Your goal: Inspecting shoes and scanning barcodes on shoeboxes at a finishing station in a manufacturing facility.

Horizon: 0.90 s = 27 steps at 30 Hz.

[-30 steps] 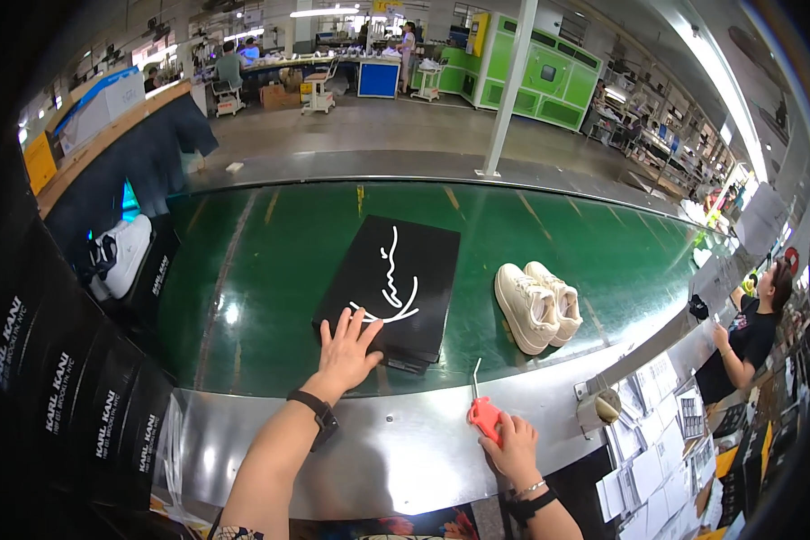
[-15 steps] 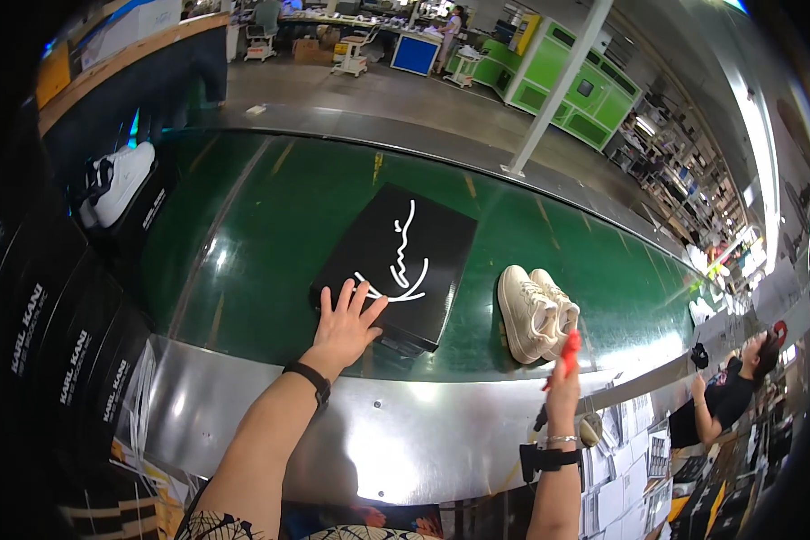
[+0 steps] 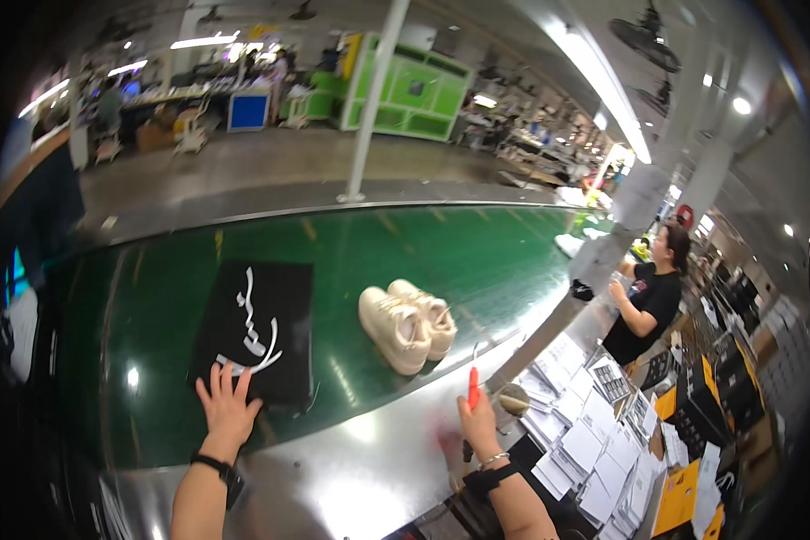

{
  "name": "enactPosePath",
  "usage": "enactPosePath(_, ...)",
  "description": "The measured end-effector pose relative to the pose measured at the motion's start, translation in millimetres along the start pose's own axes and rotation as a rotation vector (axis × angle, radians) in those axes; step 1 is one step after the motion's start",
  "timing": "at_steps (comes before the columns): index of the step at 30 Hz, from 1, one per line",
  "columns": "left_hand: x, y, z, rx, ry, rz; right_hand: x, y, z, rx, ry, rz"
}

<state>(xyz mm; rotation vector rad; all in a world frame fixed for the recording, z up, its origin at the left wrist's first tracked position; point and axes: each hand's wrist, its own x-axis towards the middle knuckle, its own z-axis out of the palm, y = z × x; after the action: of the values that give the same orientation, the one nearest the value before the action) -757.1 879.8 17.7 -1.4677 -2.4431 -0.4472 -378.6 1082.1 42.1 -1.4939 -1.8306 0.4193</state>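
Observation:
A black shoebox [image 3: 283, 315] with white script on its lid lies closed on the green conveyor belt [image 3: 333, 245]. My left hand [image 3: 228, 416] rests on the box's near left part, fingers spread. To the right of the box stands a pair of cream sneakers [image 3: 394, 331], side by side and touching neither hand. My right hand [image 3: 479, 425] is closed around a red-handled tool [image 3: 473, 389] with a thin, curved metal tip pointing up. It is held over the metal edge, near the right of the sneakers; the tool's exact kind is not plain.
A bare metal ledge [image 3: 333, 481] runs along the belt's near side. Stacks of white paper sheets [image 3: 594, 427] lie on the right, beside a slanting post [image 3: 549, 333]. Farther along, a person in a black shirt [image 3: 643, 306] stands by the belt. A white shoe [image 3: 22, 333] shows at the left.
My view has swung to the right, so box and sneakers appear farther left. My left hand stays on the box. The tool in my right hand now shows its metal tip.

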Motion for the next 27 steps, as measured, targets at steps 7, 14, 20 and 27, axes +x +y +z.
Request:
enactPosePath(7,2.0,9.3,1.4,-0.016,-0.009,0.028,33.1,16.3,23.4,-0.425,-0.117,0.02)
enactPosePath(14,-1.5,-1.4,0.5,-0.009,0.031,0.063,95.3,-27.8,63.5,-0.515,-0.214,-0.46)
enactPosePath(20,-2.5,-2.9,1.9,0.016,0.027,0.077,123.2,-33.4,70.7,-0.73,-0.331,-0.527)
enactPosePath(27,-5.5,-8.5,6.8,0.035,0.066,0.098,136.2,-51.3,75.4,-0.694,-0.63,-0.336)
